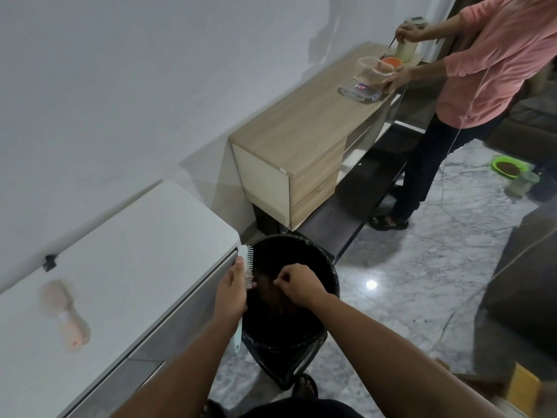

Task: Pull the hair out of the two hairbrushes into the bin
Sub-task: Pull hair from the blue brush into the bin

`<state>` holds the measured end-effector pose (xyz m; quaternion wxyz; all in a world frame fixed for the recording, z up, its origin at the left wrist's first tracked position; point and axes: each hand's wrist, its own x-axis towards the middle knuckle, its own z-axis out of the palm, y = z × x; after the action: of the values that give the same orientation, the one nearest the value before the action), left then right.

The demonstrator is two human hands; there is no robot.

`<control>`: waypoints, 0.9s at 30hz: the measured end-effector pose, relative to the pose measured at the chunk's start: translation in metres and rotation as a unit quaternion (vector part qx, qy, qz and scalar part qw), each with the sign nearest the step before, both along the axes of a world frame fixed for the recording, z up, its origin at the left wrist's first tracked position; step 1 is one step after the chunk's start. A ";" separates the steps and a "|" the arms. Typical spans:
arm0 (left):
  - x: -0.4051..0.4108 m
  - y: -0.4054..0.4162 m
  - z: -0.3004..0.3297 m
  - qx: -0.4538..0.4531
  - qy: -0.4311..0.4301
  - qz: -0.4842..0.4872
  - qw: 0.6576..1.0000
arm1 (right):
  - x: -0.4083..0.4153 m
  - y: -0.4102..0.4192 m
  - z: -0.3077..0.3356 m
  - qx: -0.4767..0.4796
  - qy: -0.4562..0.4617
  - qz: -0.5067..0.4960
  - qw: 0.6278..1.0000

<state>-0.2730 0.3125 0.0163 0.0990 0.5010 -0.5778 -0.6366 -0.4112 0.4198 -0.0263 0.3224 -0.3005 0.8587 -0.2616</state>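
My left hand [232, 289] grips a white hairbrush [247, 263] by its handle, bristles facing right, over the left rim of the black bin [327, 268]. My right hand [297, 285] is pinched shut on a tuft of dark hair [265, 282] that stretches from the bristles, above the bin's opening. A clump of brownish hair lies inside the bin. A second, pink hairbrush [64, 315] lies blurred on the white cabinet top [129, 251] to the left.
A wooden drawer unit [301, 140] stands behind the bin on a dark low bench. Another person in a pink top [497, 61] works at its far end with containers. A cable runs across the marble floor, a green bowl [509, 167] sits at right.
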 end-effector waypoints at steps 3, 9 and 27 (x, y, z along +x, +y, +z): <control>0.006 -0.014 -0.002 0.062 0.019 0.028 0.997 | -0.014 0.019 -0.017 0.086 0.022 -0.032 0.996; 0.005 -0.018 -0.003 0.148 0.070 0.048 0.985 | -0.039 0.020 -0.023 0.048 -0.020 -0.259 0.964; 0.006 -0.005 -0.012 -0.205 -0.050 -0.075 0.975 | 0.002 -0.010 0.027 -0.113 -0.157 -0.176 0.965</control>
<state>-0.2666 0.3072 0.0044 0.1227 0.4566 -0.7361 -0.4844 -0.4095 0.4097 0.0004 0.3658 -0.1346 0.8014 -0.4536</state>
